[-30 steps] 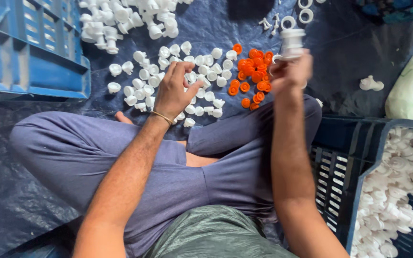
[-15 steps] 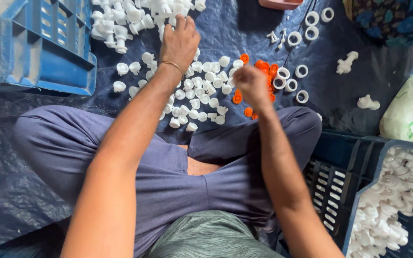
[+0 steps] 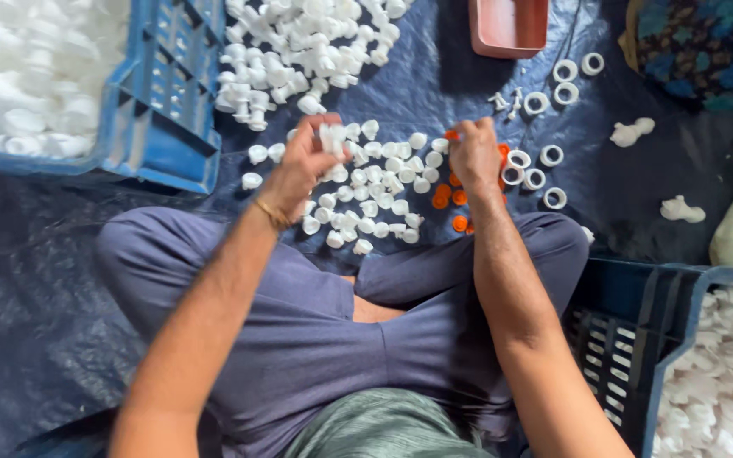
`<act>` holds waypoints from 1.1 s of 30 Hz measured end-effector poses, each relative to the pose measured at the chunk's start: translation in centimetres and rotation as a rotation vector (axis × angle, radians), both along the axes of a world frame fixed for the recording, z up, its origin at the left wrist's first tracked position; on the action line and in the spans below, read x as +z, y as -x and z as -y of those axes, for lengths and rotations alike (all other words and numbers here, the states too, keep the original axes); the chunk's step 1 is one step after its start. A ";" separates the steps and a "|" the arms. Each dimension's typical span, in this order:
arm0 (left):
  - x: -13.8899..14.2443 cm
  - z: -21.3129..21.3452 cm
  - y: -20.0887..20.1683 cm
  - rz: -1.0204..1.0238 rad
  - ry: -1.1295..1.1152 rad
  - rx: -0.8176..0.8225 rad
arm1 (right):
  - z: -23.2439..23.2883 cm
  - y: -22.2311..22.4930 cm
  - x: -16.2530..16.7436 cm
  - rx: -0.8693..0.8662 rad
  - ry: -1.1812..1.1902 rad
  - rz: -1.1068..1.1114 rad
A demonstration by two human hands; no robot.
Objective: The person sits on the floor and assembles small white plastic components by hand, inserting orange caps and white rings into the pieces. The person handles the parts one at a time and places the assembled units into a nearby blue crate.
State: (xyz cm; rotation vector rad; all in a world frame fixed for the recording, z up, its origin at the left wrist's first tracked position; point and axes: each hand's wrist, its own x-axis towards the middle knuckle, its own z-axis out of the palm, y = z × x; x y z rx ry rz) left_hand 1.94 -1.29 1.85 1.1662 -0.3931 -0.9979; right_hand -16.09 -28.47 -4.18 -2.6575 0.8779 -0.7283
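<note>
- Head view, looking down at a person who sat cross-legged on a dark blue tarpaulin [image 3: 61, 280], in purple-blue trousers, with both bare arms stretched forward over the knees.
- Left hand [image 3: 303, 161], a thin bangle at its wrist, was curled shut around a small white plastic piece [image 3: 331, 137], lifted just above the heap; the fingers pinched it at the tips, likely so that its end stayed free.
- Right hand [image 3: 475, 154] hovered over the orange caps [image 3: 450, 198], fingers bunched downward; whether it gripped one could not be told, as the knuckles hid the fingertips.
- The two hands were apart, with the white heap between them.
- Small white caps [image 3: 379, 191] lay scattered in a loose patch straight ahead of the shins, within easy reach of either hand; they looked smooth, moulded and stubby, each with a rounded head.
- White rings [image 3: 545, 157], flat and hollow, lay spread to the right of the orange caps, kept as their own group.
- A larger pile of white pieces [image 3: 299, 51] lay farther out, beside a blue slatted crate [image 3: 163, 110] that held more white parts.
- Another blue crate [image 3: 638, 339] sat by the right knee, also with white parts in it.
- A reddish-pink tray [image 3: 511, 25] stood at the far edge, and a patterned cloth bundle [image 3: 706, 47] lay in the far right corner.
</note>
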 end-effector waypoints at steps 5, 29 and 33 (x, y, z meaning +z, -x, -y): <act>-0.5 -2.2 5.9 -0.064 0.035 0.047 | -1.8 0.0 3.8 0.049 -0.443 0.232; -1.2 0.2 8.0 0.401 -0.027 -0.315 | -12.0 2.8 12.1 0.756 -0.010 0.123; -0.4 0.0 7.9 0.419 -0.071 -0.312 | -12.6 2.9 13.3 0.789 -0.116 0.094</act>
